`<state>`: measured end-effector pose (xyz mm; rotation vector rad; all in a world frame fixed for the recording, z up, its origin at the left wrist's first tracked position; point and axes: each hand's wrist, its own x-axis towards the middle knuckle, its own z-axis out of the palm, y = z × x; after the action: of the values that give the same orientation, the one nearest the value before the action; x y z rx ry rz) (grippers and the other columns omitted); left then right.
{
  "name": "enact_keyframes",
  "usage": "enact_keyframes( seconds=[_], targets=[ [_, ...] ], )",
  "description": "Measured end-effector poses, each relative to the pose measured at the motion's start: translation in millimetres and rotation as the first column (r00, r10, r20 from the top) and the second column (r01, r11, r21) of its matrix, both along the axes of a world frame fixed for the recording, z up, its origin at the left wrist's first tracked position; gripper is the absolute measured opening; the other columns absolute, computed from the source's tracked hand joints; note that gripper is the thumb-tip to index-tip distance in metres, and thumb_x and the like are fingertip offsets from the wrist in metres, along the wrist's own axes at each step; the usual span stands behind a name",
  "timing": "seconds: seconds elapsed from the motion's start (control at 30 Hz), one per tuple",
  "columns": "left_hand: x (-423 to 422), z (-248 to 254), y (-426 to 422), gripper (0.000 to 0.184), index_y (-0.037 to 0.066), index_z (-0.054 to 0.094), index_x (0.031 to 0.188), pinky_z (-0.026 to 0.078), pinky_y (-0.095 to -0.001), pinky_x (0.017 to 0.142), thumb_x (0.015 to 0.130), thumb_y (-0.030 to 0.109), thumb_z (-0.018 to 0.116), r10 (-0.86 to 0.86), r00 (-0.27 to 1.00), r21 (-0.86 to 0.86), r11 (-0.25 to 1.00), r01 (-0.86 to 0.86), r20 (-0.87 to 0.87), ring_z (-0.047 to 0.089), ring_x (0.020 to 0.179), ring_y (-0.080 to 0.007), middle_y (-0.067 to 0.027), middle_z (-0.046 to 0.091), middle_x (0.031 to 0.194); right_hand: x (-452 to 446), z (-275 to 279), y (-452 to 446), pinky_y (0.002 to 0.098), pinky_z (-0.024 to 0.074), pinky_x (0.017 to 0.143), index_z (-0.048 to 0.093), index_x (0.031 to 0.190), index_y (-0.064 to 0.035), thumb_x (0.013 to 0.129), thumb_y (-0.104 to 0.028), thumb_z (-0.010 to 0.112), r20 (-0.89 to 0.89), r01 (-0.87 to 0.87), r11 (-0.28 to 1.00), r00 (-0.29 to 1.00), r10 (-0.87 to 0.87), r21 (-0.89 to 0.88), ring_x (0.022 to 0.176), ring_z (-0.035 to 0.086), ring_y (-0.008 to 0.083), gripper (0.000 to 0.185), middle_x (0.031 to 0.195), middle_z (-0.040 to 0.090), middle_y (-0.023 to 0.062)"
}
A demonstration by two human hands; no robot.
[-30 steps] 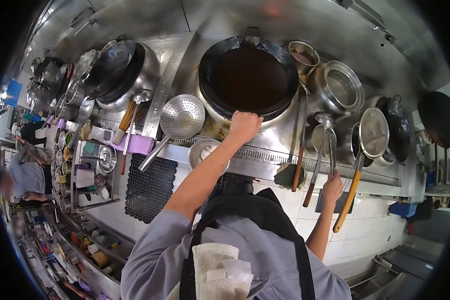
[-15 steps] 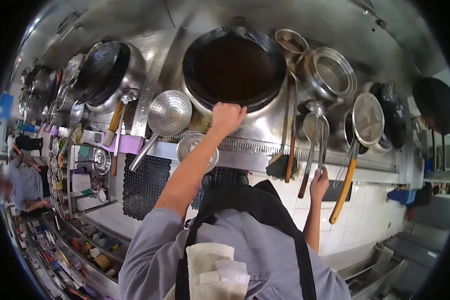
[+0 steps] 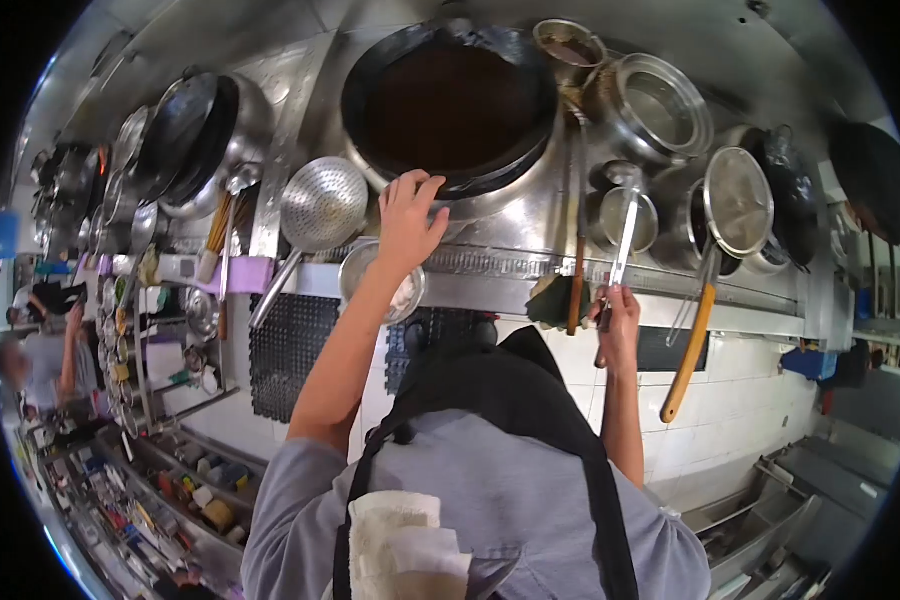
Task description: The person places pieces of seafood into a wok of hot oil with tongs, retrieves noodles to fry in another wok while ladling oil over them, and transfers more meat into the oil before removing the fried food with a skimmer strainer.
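Note:
My left hand (image 3: 410, 222) is at the near rim of a large black wok (image 3: 515, 182) of dark liquid. Its fingers are apart and nothing shows in them; whether the fingertips touch the rim I cannot tell. Below that wrist, partly covered by the forearm, sits a metal bowl (image 3: 354, 272) with white pieces (image 3: 404, 296) inside. At the right, my right hand (image 3: 622, 312) is closed around metal tongs (image 3: 626, 235), which point up toward the stove. The dark handle of a ladle (image 3: 602, 348) runs close beside this hand.
A perforated strainer (image 3: 322, 205) lies left of the wok. To the right are a long wooden-handled tool (image 3: 577, 270), a metal pot (image 3: 625, 120) and a mesh skimmer (image 3: 738, 205) with a wooden handle. A co-worker (image 3: 50, 350) stands far left.
My left hand has opened from a fist at the wok's rim and drawn back toward me. The tongs have swung to the left and now slant across the ladle handle.

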<state>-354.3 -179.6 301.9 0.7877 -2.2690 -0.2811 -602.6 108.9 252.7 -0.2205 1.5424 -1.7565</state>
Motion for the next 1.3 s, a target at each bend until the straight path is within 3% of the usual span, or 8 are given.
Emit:
enact_keyframes(
  seconds=[0.17,0.27,0.37,0.43,0.47,0.63,0.83,1.3],
  targets=[
    [126,-55,9,0.044,0.003,0.061,0.119,0.047,-0.0428,0.086,0.077,0.012,0.07,0.286,0.957,0.2,0.936,-0.289,0.048,0.058,0.101,-0.0369,-0.0198,0.058,0.111,-3,-10,8,0.0253,0.0414,0.053,0.058,0.111,0.0049,0.095,-0.013,0.061,-0.52,-0.085,0.928,0.808,0.277,0.363,0.06,0.049,0.0094,0.024,0.075,0.057,0.0032],
    [192,-93,27,0.041,-0.001,0.064,0.112,0.05,-0.0416,0.084,0.075,0.015,0.072,0.495,0.836,0.472,0.693,-0.545,0.238,0.063,0.095,-0.0355,-0.0197,0.064,0.104,9,7,2,0.0294,0.0407,0.055,0.059,0.124,0.0049,0.092,-0.011,0.063,-0.694,-0.085,0.876,0.576,0.431,0.474,0.059,0.046,0.0121,0.036,0.069,0.056,0.0072],
    [237,-154,32,0.034,-0.003,0.067,0.102,0.055,-0.0368,0.068,0.074,0.016,0.074,0.31,0.925,0.796,0.492,-0.354,0.22,0.069,0.081,-0.0268,-0.0168,0.069,0.089,32,40,-17,0.0319,0.0431,0.057,0.061,0.125,-0.0008,0.09,-0.012,0.065,-0.655,-0.294,0.797,0.456,0.602,0.528,0.058,0.052,0.0175,0.037,0.071,0.059,0.0119],
    [223,-133,46,0.028,-0.005,0.067,0.095,0.056,-0.0317,0.057,0.078,0.016,0.073,0.379,0.915,0.985,0.043,-0.165,0.137,0.069,0.067,-0.0191,-0.0119,0.07,0.077,55,69,-35,0.0416,0.0488,0.064,0.063,0.122,-0.0057,0.087,-0.017,0.068,-0.622,-0.311,0.654,0.206,0.755,0.69,0.07,0.064,0.0316,0.037,0.083,0.067,0.0168],
    [219,-140,52,0.023,-0.005,0.067,0.094,0.058,-0.0287,0.055,0.082,0.015,0.068,0.448,0.894,0.999,-0.012,0.038,-0.029,0.07,0.067,-0.0168,-0.0111,0.069,0.082,69,78,-43,0.044,0.0498,0.066,0.063,0.121,-0.006,0.086,-0.018,0.069,-0.619,-0.315,0.618,0.109,0.778,0.721,0.075,0.065,0.0342,0.037,0.087,0.068,0.0172],
    [197,-109,60,0.018,-0.005,0.067,0.099,0.06,-0.0312,0.057,0.086,0.005,0.06,0.559,0.8,0.965,0.003,0.262,-0.219,0.07,0.068,-0.0188,-0.0126,0.069,0.087,136,109,-72,0.0466,0.0532,0.071,0.06,0.125,-0.0091,0.087,-0.026,0.067,-0.478,-0.256,0.412,-0.309,0.822,0.874,0.083,0.068,0.0352,0.043,0.093,0.069,0.0149],
    [206,-87,46,0.014,-0.006,0.065,0.097,0.061,-0.0309,0.056,0.087,0.001,0.059,0.503,0.812,0.951,0.078,0.298,-0.296,0.069,0.068,-0.018,-0.0112,0.067,0.083,203,117,-110,0.0445,0.0542,0.066,0.057,0.128,-0.0086,0.088,-0.027,0.065,-0.369,-0.012,0.408,-0.45,0.813,0.913,0.078,0.069,0.0328,0.045,0.093,0.069,0.0129],
    [240,-71,20,0.015,-0.01,0.062,0.095,0.064,-0.0332,0.06,0.088,0.002,0.059,0.559,0.726,0.911,0.157,0.382,-0.401,0.069,0.067,-0.0224,-0.0137,0.066,0.084,250,154,-129,0.0496,0.0493,0.074,0.064,0.125,-0.0121,0.089,-0.02,0.063,-0.514,-0.014,0.525,-0.227,0.827,0.851,0.085,0.065,0.0404,0.037,0.093,0.069,0.0199]
  ],
)
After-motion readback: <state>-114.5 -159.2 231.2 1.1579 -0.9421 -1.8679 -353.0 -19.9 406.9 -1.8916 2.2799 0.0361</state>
